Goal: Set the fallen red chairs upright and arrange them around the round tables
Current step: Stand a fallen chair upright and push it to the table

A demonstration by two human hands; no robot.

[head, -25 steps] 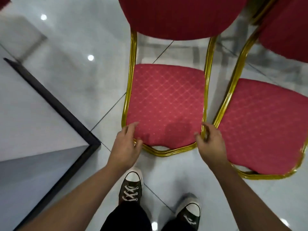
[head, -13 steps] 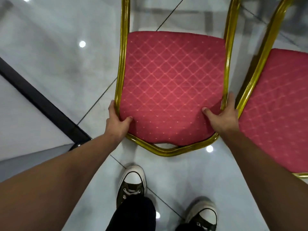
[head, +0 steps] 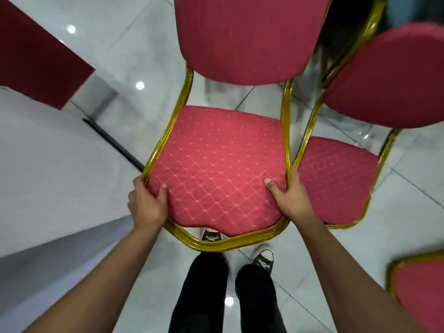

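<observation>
A red chair with a gold frame stands upright right in front of me, its padded back toward the top of the view. My left hand grips the seat's front left corner, thumb on the cushion. My right hand grips the front right corner, thumb on the cushion and fingers round the gold rail. A second red chair stands close on the right, its frame almost touching the first chair's.
A white-covered table with a dark edge fills the left. A dark red surface sits at the upper left. A third red seat shows at the lower right. My feet stand on glossy grey tiles.
Both hands went from touching the seat's front edge to gripping its corners. The chair now sits nearer my legs, its seat over my left shoe. The view shifted, showing the backrests.
</observation>
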